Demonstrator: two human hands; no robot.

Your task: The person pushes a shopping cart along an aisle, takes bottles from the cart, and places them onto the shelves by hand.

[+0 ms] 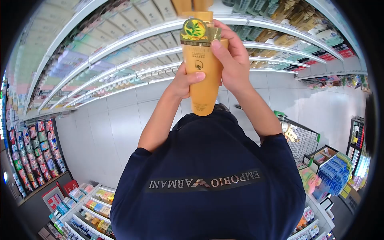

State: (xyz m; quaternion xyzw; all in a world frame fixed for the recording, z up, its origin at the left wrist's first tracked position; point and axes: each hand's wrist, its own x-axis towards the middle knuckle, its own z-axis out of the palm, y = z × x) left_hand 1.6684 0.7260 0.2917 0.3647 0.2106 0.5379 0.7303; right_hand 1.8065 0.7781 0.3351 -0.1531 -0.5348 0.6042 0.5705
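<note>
In front of my chest I hold up a yellow-orange plastic bottle, broad near its top and narrower at its base. A round green-and-gold leaf sticker and a dark band sit near its top, with small print below. My left hand is closed on its lower left side, thumb across the front. Around the upper right side is my right hand, closed, with its thumb near the dark band. Fingers of both hands are partly hidden behind the bottle. An orange edge shows beside my right thumb; I cannot tell if it is a second bottle.
Long shelves with rows of boxes and bottles curve across the front. A wire shopping cart stands at the right on the tiled floor. Racks of packaged goods line the left, and more low shelves lie behind me.
</note>
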